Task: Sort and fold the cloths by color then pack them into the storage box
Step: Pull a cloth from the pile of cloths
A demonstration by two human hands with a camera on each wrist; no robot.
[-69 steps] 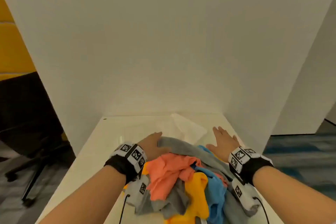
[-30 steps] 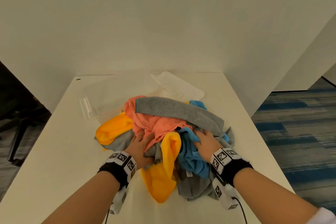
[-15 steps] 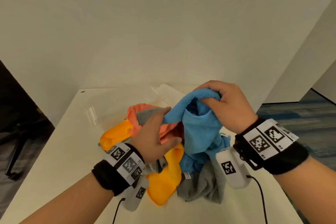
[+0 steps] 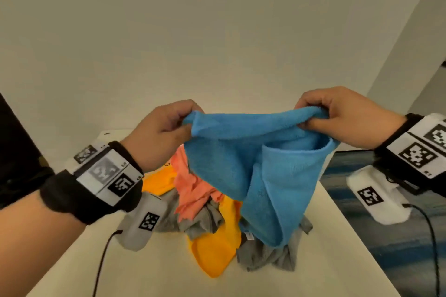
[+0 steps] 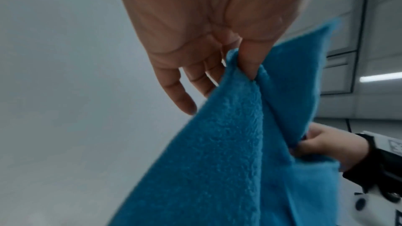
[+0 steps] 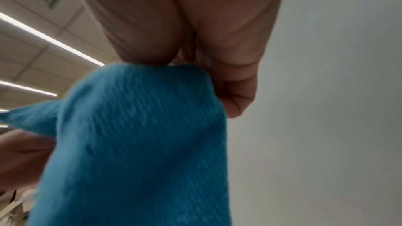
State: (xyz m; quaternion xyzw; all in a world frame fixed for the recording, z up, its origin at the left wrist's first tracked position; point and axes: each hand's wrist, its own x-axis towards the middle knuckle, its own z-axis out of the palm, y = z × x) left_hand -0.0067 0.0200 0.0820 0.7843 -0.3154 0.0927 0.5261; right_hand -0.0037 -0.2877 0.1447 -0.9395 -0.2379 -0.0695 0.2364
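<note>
A blue cloth hangs stretched in the air between both hands, above the pile. My left hand pinches its left top edge, and the left wrist view shows the thumb and fingers clamped on the blue cloth. My right hand grips the bunched right top edge, seen close in the right wrist view on the blue cloth. Below lie an orange-yellow cloth, a salmon cloth and grey cloths in a heap on the white table. The storage box is hidden behind the blue cloth.
White partition walls close in the table's back and right side. Blue carpet shows past the table's right edge, and a dark area lies at the left. Cables hang from both wrist cameras.
Both hands lifted the blue cloth out of the pile, then moved apart and spread its top edge between them. The head view has tilted up, so the box is out of sight.
</note>
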